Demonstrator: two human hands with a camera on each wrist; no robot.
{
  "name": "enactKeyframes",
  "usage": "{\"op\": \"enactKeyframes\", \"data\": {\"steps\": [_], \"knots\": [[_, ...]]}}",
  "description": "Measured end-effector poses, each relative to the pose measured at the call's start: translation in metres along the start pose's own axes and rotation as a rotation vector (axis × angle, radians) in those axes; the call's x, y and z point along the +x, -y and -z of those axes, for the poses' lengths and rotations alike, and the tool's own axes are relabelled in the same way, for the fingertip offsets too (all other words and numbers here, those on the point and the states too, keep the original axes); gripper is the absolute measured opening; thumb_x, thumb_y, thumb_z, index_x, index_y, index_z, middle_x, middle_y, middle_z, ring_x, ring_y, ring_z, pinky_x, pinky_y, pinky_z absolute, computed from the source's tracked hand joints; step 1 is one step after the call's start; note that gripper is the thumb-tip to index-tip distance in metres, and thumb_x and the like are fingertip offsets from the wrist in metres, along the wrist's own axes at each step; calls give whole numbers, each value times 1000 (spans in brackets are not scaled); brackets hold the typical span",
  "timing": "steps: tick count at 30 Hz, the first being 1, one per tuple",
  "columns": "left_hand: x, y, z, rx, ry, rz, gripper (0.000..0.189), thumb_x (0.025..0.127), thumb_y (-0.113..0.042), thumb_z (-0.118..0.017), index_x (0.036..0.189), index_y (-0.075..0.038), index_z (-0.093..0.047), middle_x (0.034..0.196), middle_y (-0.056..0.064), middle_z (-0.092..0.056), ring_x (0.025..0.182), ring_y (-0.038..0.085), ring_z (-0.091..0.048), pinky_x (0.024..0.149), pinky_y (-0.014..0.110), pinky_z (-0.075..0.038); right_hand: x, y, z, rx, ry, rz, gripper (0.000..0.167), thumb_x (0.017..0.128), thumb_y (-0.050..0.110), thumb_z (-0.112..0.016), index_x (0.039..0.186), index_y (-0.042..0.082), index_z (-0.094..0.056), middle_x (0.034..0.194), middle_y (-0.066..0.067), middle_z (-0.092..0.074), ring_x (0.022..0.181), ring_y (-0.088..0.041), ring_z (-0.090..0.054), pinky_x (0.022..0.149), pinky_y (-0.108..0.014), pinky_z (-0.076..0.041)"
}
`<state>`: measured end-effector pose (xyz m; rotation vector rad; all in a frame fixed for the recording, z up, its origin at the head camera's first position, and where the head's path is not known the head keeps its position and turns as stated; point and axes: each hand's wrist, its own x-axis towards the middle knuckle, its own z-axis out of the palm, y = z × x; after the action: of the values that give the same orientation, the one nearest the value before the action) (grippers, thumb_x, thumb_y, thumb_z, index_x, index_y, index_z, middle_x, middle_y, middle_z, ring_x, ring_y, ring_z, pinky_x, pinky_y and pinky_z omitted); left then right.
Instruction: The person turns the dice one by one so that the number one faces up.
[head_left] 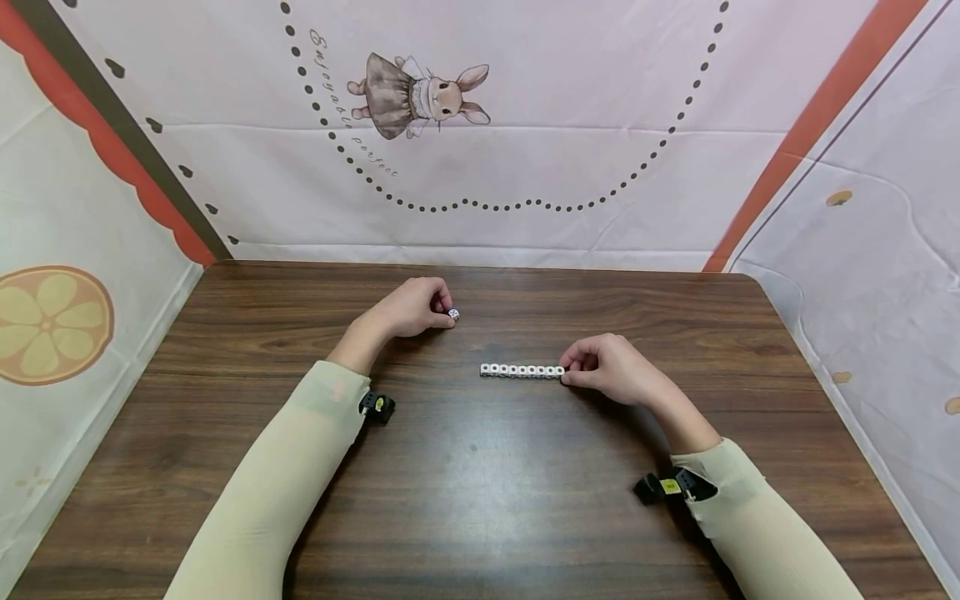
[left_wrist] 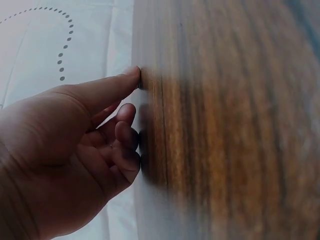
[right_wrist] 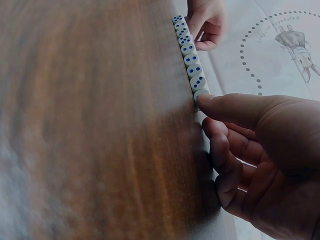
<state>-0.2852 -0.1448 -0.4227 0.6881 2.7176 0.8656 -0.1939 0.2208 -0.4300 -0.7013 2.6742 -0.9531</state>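
Several white dice form a straight row (head_left: 521, 371) on the wooden table, with single red pips on most top faces and blue pips along the side in the right wrist view. My right hand (head_left: 617, 368) pinches the end die (right_wrist: 200, 93) at the row's right end, the thumb covering much of its side. Farther back and to the left, my left hand (head_left: 411, 308) pinches a single die (head_left: 453, 314) between thumb and fingertips, low over the table and apart from the row. In the left wrist view the left hand (left_wrist: 75, 135) hides that die.
The brown wood-grain table (head_left: 480, 508) ends at a rounded back edge. Behind it hangs a pale cloth (head_left: 570, 92) with a rabbit print, and similar cloth lines both sides. A black camera strap (head_left: 377, 407) circles the left wrist, another strap (head_left: 667, 487) the right.
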Motion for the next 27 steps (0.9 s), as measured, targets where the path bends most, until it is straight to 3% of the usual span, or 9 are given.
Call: {"op": "enactKeyframes", "data": {"steps": [7, 12, 27], "knots": [[2, 2, 0, -9, 24, -104, 38, 95, -6, -80, 132, -4, -67, 114, 10, -66, 109, 27, -61, 100, 45, -47, 0, 0, 0, 10, 1, -7, 7, 94, 15, -82, 99, 16, -78, 80, 8, -67, 74, -13, -62, 68, -31, -50], [5, 4, -2, 22, 44, -145, 26, 97, -4, -76, 123, -8, -76, 118, 7, -70, 113, 25, -62, 102, 44, -47, 0, 0, 0, 9, 3, -8, 6, 94, 15, -82, 99, 16, -78, 80, 8, -67, 74, -13, -62, 69, -32, -50], [5, 4, -4, 8, 29, -90, 10, 99, -12, -76, 109, -12, -77, 101, 1, -70, 96, 20, -61, 92, 40, -47, -1, 1, 0, 8, 1, -21, 7, 94, 16, -83, 99, 17, -78, 81, 7, -67, 74, -14, -62, 68, -31, -50]]}}
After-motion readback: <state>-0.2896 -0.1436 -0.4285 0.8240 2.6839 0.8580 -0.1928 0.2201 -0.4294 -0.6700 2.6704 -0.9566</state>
